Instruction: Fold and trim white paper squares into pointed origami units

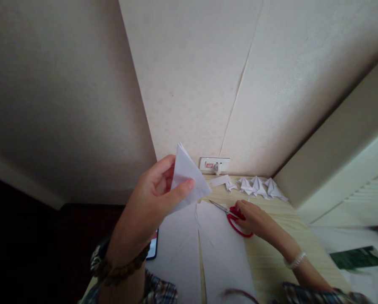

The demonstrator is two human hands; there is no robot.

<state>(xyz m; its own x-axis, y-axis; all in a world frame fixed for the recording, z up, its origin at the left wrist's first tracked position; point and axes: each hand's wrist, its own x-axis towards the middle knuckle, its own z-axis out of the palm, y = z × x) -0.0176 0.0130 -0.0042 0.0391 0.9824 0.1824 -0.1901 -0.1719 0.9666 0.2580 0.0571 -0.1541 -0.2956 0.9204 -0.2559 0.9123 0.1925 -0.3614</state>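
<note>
My left hand [154,198] is raised above the table, pinching a folded white paper triangle [187,179] between thumb and fingers. My right hand [252,217] rests on the wooden table [290,228] with its fingers on the red handles of a pair of scissors [231,215], whose blades point left. Two white paper sheets [204,249] lie side by side under my hands.
Several folded white paper pieces [260,187] sit in a row by the wall, near a wall socket [214,164]. A phone [153,249] lies at the table's left edge. A dark green object [356,257] lies off to the right.
</note>
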